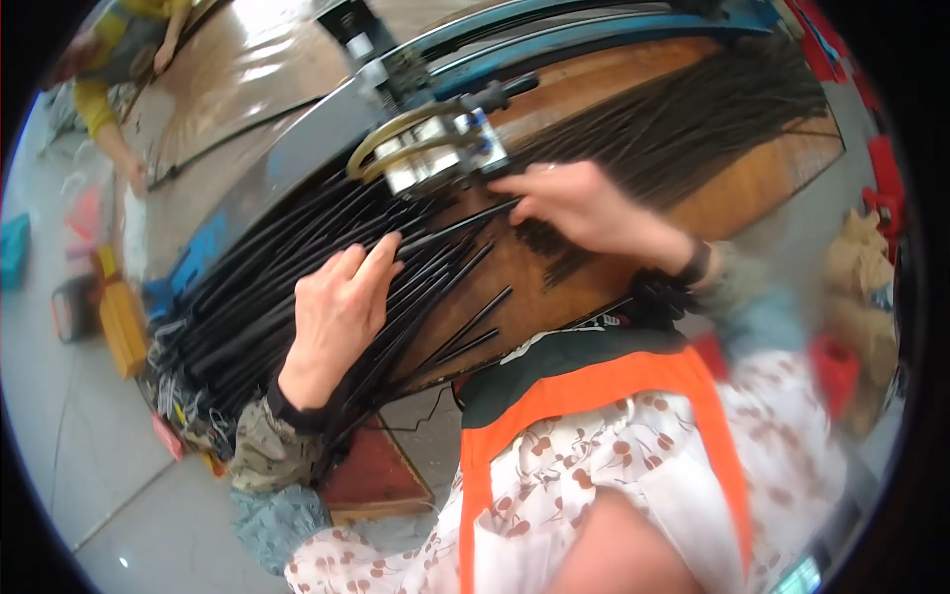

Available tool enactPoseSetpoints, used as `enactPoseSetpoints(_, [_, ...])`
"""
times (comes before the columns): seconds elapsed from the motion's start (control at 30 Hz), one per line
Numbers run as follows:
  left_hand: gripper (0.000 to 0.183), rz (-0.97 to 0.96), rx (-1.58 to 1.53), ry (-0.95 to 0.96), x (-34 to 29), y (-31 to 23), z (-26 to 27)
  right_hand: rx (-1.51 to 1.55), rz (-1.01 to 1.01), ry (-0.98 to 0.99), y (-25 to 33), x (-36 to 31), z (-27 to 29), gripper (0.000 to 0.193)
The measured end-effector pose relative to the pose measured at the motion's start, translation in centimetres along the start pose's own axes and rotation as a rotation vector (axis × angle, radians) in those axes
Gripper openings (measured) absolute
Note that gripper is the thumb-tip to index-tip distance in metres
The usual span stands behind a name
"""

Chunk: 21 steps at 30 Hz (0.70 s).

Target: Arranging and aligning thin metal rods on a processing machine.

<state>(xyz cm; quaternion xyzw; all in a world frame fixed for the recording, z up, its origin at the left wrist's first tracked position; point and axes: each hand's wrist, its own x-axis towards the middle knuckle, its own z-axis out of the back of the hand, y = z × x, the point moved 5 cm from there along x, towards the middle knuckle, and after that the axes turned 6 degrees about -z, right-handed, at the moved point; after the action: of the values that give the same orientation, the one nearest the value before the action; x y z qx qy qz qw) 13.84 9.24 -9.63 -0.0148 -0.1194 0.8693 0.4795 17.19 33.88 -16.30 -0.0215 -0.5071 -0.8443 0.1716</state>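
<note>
A black tube (460,227) lies slantwise between my two hands, just in front of a small metal machine head (432,156). My left hand (339,309) is closed over the tube's left part, its fingers bent above a pile of similar tubes. At the tube's right end, my right hand (584,208) pinches with thumb and forefinger, close beside the machine head. Motion slightly blurs that hand. Many loose black tubes (247,297) spread beneath and left of my left hand. A few shorter pieces (475,325) rest on the wooden tabletop (450,315) nearer me.
Thin dark rods (683,109) form a broad bundle at the right. A blue rail (584,42) runs behind the machine. At the upper left, another person's hand (134,173) is by a plastic-covered table (242,84). A red stool (366,465) stands below the table's edge.
</note>
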Motion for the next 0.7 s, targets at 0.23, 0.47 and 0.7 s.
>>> enactPoseSetpoints(0.23, [0.04,-0.066,0.156,0.232,2.8,-3.3,1.2,-0.319,0.319,0.129,2.0,-1.8,0.4,0.052])
enactPoseSetpoints(0.47, [0.027,-0.16,0.177,-0.045,8.9,-3.7,7.2,-0.401,0.076,-0.403,-4.9,-2.9,11.8,0.05])
enactPoseSetpoints(0.7, [0.029,-0.346,0.208,-0.04,17.9,-5.0,6.0,-0.449,0.319,-0.468,-6.6,-1.2,20.4,0.048])
